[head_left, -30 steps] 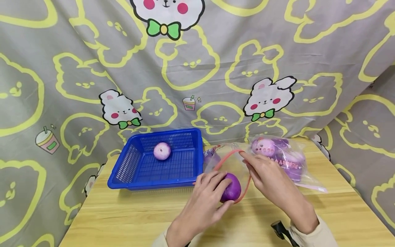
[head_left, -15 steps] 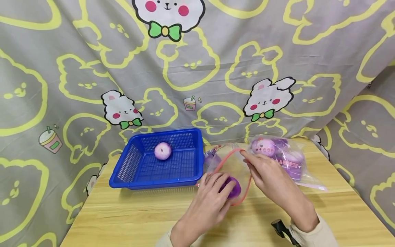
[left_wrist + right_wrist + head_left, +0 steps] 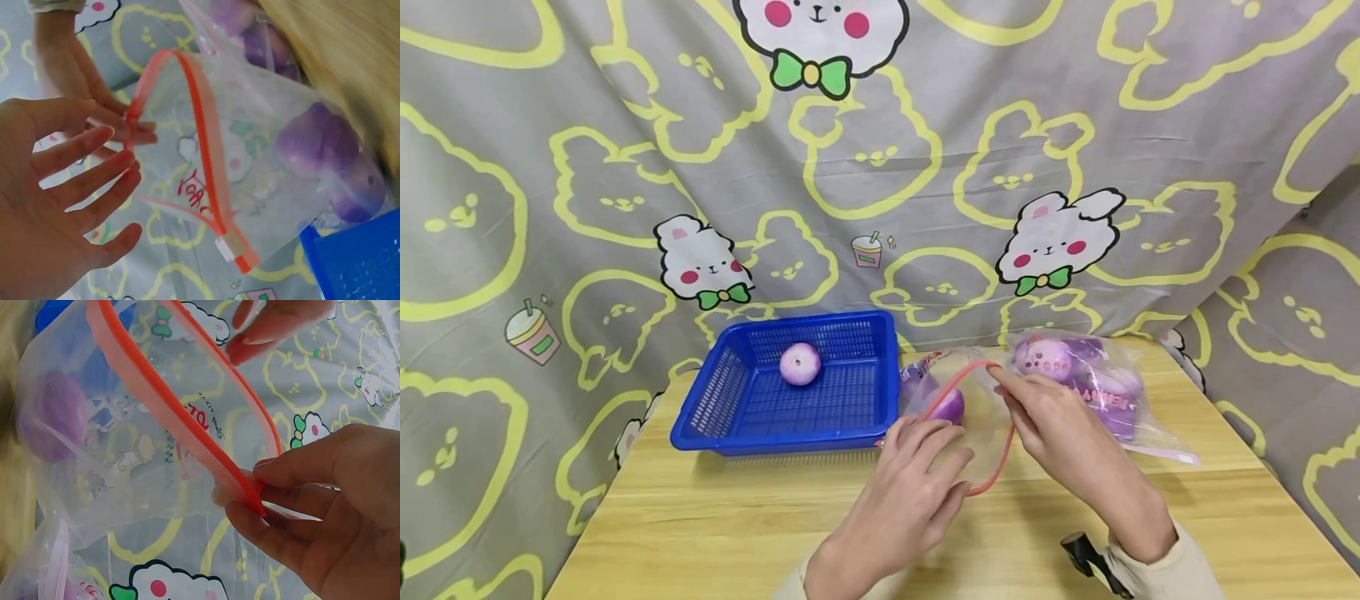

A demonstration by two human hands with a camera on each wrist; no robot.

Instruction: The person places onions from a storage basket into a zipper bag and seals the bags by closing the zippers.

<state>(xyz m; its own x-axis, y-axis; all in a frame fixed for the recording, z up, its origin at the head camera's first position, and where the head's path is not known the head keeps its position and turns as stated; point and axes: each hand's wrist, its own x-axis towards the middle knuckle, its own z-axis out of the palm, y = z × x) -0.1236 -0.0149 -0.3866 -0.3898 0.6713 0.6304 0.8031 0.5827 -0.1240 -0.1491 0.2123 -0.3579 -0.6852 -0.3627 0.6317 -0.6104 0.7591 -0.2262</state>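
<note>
A clear zip bag (image 3: 986, 442) with a red-orange rim lies with its mouth held wide. My right hand (image 3: 1067, 425) pinches the rim between thumb and fingers, seen close in the right wrist view. My left hand (image 3: 910, 492) is at the bag's mouth, fingers spread and slightly bent, palm bare in the left wrist view. Deep inside the bag, away from both hands, is a purple onion (image 3: 951, 407); the left wrist view shows a second onion (image 3: 359, 195) beside it. A white slider (image 3: 230, 246) sits at one end of the rim.
Left of the bag stands a blue mesh basket (image 3: 820, 417) with one pale purple onion (image 3: 800, 364) in it. A second clear bag (image 3: 1157, 437) of several purple onions lies at the right. A patterned cloth (image 3: 865, 183) hangs behind the wooden table (image 3: 722, 517).
The purple onion has left my left hand and now lies farther inside the bag. The left fingers have spread apart. My right hand keeps its pinch on the rim.
</note>
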